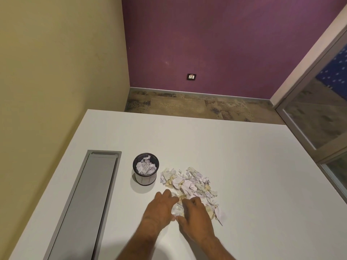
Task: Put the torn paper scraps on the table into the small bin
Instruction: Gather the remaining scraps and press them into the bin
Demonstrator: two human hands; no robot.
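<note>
Cupping both hands, left (159, 209) and right (195, 216), fingers curled round paper scraps (189, 182) beside the part-filled bin (145, 180)

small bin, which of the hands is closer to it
Left. The left hand is just below the small bin, at the near left edge of the paper scraps. The right hand lies farther right, over the pile's near end.

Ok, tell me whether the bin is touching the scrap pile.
Apart. The head view shows a strip of bare table between the bin and the nearest scraps to its right.
</note>
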